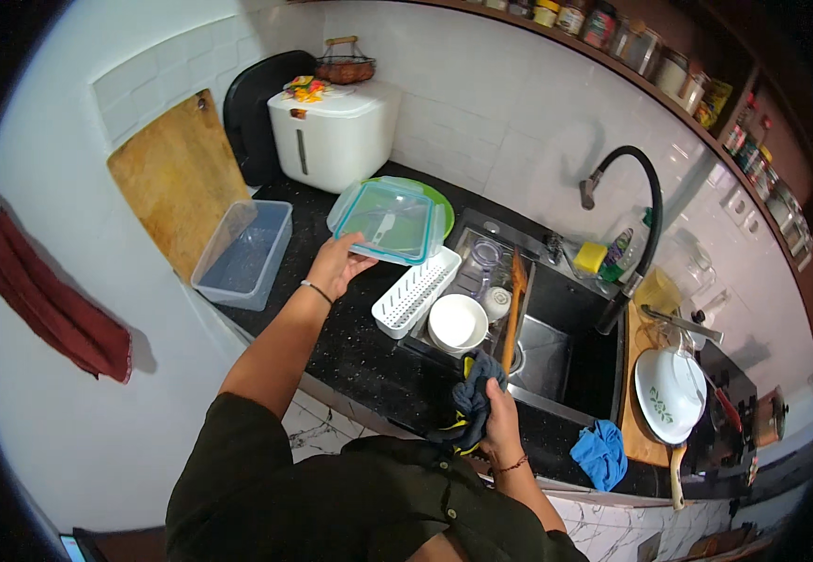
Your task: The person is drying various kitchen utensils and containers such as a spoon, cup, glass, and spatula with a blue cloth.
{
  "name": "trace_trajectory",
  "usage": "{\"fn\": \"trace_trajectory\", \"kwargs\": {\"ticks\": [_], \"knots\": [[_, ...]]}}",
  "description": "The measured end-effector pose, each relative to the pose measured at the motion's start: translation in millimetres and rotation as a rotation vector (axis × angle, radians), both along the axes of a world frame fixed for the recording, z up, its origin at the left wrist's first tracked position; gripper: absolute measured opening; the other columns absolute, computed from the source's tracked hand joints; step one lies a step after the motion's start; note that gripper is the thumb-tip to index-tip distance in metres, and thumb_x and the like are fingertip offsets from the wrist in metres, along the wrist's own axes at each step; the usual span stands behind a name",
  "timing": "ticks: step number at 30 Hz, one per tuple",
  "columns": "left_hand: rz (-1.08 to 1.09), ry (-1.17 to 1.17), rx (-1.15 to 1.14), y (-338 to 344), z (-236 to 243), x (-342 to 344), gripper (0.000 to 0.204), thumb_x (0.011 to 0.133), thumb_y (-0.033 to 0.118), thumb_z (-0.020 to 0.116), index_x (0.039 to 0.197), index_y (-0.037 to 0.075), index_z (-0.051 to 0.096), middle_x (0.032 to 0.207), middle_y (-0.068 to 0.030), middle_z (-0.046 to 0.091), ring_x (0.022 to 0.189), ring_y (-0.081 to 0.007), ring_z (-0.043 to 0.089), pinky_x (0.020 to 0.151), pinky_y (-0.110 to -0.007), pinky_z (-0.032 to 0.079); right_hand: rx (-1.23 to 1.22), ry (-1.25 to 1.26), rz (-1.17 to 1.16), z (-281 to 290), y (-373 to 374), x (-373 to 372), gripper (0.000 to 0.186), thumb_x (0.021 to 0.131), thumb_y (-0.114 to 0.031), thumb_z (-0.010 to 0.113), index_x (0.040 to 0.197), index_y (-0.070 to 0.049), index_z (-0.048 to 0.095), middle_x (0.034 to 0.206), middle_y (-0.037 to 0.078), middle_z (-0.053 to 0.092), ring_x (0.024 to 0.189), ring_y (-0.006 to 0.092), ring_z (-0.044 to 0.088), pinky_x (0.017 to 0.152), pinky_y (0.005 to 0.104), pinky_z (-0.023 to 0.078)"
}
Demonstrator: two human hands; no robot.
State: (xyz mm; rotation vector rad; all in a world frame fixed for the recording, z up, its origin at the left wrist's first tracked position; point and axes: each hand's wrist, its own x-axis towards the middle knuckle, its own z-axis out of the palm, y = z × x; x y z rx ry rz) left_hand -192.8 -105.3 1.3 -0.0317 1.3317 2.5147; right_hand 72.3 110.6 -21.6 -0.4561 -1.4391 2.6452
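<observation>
My left hand (337, 270) grips the near edge of a clear plastic container lid (390, 217) with a teal seal and side flaps. It holds the lid raised over the counter, partly in front of a green plate (441, 206). Bunched in my right hand (501, 420), close to my body, is a dark grey cloth (473, 395) with yellow edging. A clear rectangular plastic container (243, 253) sits uncovered on the counter to the left. Below the lid stands a white slotted basket (416, 292), beside a white bowl (458, 323).
A black sink (542, 351) with a tall black faucet (655, 201) lies to the right, a wooden utensil (513, 318) along its left side. A blue cloth (600, 455) rests by the front edge. Behind stand a white bin (336, 136) and a leaning wooden board (177, 178). Shelves (613, 66) hang above.
</observation>
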Motion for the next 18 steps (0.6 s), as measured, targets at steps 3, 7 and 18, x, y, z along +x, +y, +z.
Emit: {"fn": "trace_trajectory", "kwargs": {"ticks": [3, 7, 18], "knots": [[0.024, -0.027, -0.022, 6, 0, -2, 0.026, 0.085, 0.017, 0.056, 0.102, -0.001, 0.05, 0.099, -0.0159, 0.057, 0.085, -0.0268, 0.06, 0.077, -0.039, 0.052, 0.07, 0.009, -0.03, -7, 6, 2, 0.034, 0.092, -0.028, 0.048, 0.11, 0.001, 0.053, 0.098, 0.01, 0.062, 0.086, 0.0193, 0.061, 0.078, 0.0306, 0.048], [0.02, -0.073, -0.133, 4, -3, -2, 0.039, 0.085, 0.035, 0.055, 0.102, 0.0, 0.051, 0.09, -0.0136, 0.056, 0.078, -0.0235, 0.059, 0.071, -0.036, 0.054, 0.07, 0.043, -0.038, -5, 2, -1, 0.034, 0.092, -0.026, 0.048, 0.109, 0.003, 0.053, 0.098, 0.01, 0.062, 0.086, 0.0193, 0.062, 0.078, 0.031, 0.048], [-0.096, -0.162, -0.147, -6, -13, 1, 0.062, 0.082, 0.058, 0.05, 0.104, 0.0, 0.047, 0.086, -0.0129, 0.051, 0.078, -0.0241, 0.058, 0.071, -0.039, 0.054, 0.095, 0.023, 0.022, -8, -8, -4, 0.036, 0.09, -0.027, 0.051, 0.112, 0.002, 0.051, 0.098, 0.008, 0.061, 0.085, 0.018, 0.061, 0.079, 0.0307, 0.047]]}}
